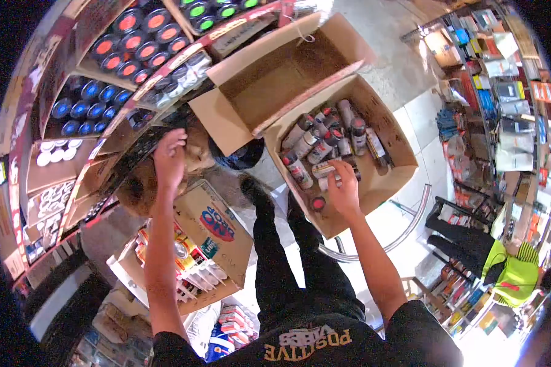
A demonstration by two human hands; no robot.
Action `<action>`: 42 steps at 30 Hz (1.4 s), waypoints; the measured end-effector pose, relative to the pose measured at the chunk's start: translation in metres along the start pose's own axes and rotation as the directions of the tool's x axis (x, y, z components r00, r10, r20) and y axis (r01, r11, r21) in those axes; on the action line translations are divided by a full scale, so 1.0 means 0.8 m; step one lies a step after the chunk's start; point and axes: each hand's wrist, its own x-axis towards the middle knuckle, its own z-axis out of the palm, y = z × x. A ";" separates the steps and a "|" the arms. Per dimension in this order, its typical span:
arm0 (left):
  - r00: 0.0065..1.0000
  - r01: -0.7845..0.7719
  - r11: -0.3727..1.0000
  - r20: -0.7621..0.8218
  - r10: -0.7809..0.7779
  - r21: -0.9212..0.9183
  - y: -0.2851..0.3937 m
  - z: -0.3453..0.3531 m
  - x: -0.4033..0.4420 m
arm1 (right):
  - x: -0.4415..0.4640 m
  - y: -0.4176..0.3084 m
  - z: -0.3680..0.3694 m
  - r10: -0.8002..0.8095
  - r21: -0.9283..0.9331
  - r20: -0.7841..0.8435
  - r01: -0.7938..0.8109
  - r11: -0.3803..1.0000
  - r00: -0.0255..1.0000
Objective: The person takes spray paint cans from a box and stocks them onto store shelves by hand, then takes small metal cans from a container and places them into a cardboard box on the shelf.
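My right hand (344, 186) reaches into an open cardboard box (404, 165) with its fingers closed around a spray can (323, 169). Several more spray cans, some red-capped, lie jumbled beside it, among them a can (297, 171) on the left and a can (357, 136) farther back. At the box's near left corner is a red-topped can (318, 203). My left hand (170, 158) is raised by the lower edge of the shelving, its fingers loosely bent and apart, with nothing visible in them.
Shelving (177, 61) on the left holds rows of cans with red, blue, green and white tops. Another open carton (281, 61) stands behind the box. A printed carton (211, 232) with packets sits below my left arm. A curved metal tube (404, 235) runs beside the box.
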 end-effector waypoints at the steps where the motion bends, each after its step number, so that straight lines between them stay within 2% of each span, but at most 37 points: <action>1: 0.998 0.019 0.998 0.058 -0.016 -0.051 0.013 0.025 -0.008 | 0.000 0.015 -0.003 0.010 0.002 -0.033 -0.010 1.000 0.999; 2: 0.993 0.043 0.994 0.116 -0.031 -0.101 0.023 0.048 -0.015 | 0.002 0.028 -0.007 0.020 0.007 -0.043 -0.019 1.000 0.999; 4: 0.977 -0.024 0.995 0.207 0.043 -0.094 0.053 0.094 -0.031 | 0.007 0.048 -0.018 0.037 -0.007 -0.066 -0.038 0.999 0.997; 5: 0.968 -0.050 0.996 0.243 0.067 -0.076 0.063 0.118 -0.036 | 0.010 0.054 -0.024 0.126 0.037 -0.032 -0.125 0.991 0.991; 10: 0.897 -0.012 0.982 0.432 0.094 -0.190 0.101 0.229 -0.056 | 0.027 0.094 -0.032 0.106 0.020 -0.074 -0.105 0.994 0.992; 12: 0.878 -0.018 0.984 0.468 0.100 -0.177 0.112 0.265 -0.056 | 0.032 0.104 -0.028 0.099 0.036 -0.080 -0.096 0.995 0.992; 14: 0.863 -0.080 0.993 0.493 0.112 -0.087 0.105 0.303 -0.049 | 0.037 0.105 -0.014 0.157 0.152 0.013 -0.157 0.976 0.988; 15: 0.860 -0.080 0.993 0.498 0.111 -0.083 0.105 0.318 -0.047 | 0.039 0.104 -0.004 0.228 0.265 0.087 -0.243 0.933 0.970; 17: 0.871 -0.122 0.991 0.483 0.083 0.050 0.109 0.347 -0.040 | 0.043 0.107 0.018 0.253 0.272 0.133 -0.281 0.920 0.958; 18: 0.869 -0.123 0.991 0.488 0.082 0.052 0.108 0.361 -0.035 | 0.045 0.111 0.031 0.273 0.274 0.182 -0.315 0.909 0.945; 20: 0.837 -0.301 0.943 0.513 0.189 0.144 0.103 0.386 -0.026 | 0.045 0.137 0.078 0.280 0.319 0.176 -0.323 0.891 0.944; 21: 0.836 -0.299 0.943 0.517 0.185 0.145 0.098 0.397 -0.024 | 0.047 0.134 0.088 0.282 0.362 0.172 -0.326 0.873 0.944; 22: 0.848 -0.243 0.948 0.519 0.104 0.206 0.092 0.406 -0.022 | 0.048 0.134 0.094 0.286 0.362 0.175 -0.332 0.871 0.942; 23: 0.856 -0.188 0.945 0.517 0.024 0.267 0.085 0.412 -0.023 | 0.050 0.134 0.098 0.292 0.344 0.169 -0.334 0.877 0.941; 24: 0.854 -0.186 0.945 0.519 0.020 0.270 0.077 0.415 -0.025 | 0.052 0.126 0.098 0.297 0.326 0.162 -0.335 0.884 0.941; 25: 0.890 -0.220 0.958 0.441 0.120 0.183 0.069 0.418 -0.027 | 0.053 0.118 0.097 0.299 0.326 0.164 -0.338 0.883 0.940; 26: 0.913 -0.262 0.960 0.348 0.214 0.097 0.062 0.420 -0.028 | 0.055 0.110 0.096 0.371 0.299 0.171 -0.407 0.863 0.913; 27: 0.913 -0.259 0.961 0.349 0.212 0.096 0.068 0.418 -0.031 | 0.054 0.106 0.095 0.441 0.271 0.176 -0.474 0.838 0.880; 29: 0.919 -0.145 0.972 0.388 0.063 0.186 0.094 0.407 -0.040 | 0.049 0.103 0.097 0.430 0.315 0.140 -0.452 0.835 0.892; 30: 0.922 -0.141 0.972 0.383 0.060 0.186 0.094 0.406 -0.044 | 0.049 0.100 0.099 0.417 0.361 0.100 -0.424 0.831 0.903; 32: 0.913 -0.162 0.984 0.389 0.122 0.072 0.094 0.404 -0.053 | 0.046 0.098 0.099 0.437 0.334 0.103 -0.445 0.831 0.893; 33: 0.914 -0.110 0.985 0.404 0.048 0.131 0.096 0.400 -0.056 | 0.044 0.099 0.099 0.460 0.311 0.097 -0.466 0.829 0.883; 34: 0.917 -0.103 0.986 0.397 0.043 0.132 0.098 0.394 -0.061 | 0.042 0.100 0.098 0.455 0.307 0.105 -0.464 0.831 0.884; 36: 0.942 -0.135 0.991 0.314 0.120 0.025 0.099 0.382 -0.072 | 0.037 0.106 0.098 0.422 0.274 0.113 -0.436 0.857 0.900; 37: 0.934 -0.066 0.998 0.352 0.057 0.015 0.098 0.377 -0.076 | 0.031 0.109 0.103 0.411 0.375 0.101 -0.418 0.828 0.906; 38: 0.937 -0.061 0.998 0.347 0.052 0.016 0.095 0.372 -0.081 | 0.026 0.113 0.106 0.407 0.372 0.107 -0.417 0.829 0.907; 40: 0.932 -0.202 0.973 0.284 0.225 -0.109 0.081 0.366 -0.089 | 0.022 0.100 0.102 0.512 0.552 0.222 -0.540 0.635 0.830; 41: 0.936 -0.139 0.987 0.317 0.156 -0.077 0.075 0.362 -0.096 | 0.018 0.091 0.103 0.516 0.610 0.200 -0.518 0.600 0.833; 42: 0.938 -0.135 0.988 0.311 0.152 -0.076 0.074 0.361 -0.097 | 0.017 0.085 0.103 0.513 0.606 0.204 -0.519 0.603 0.834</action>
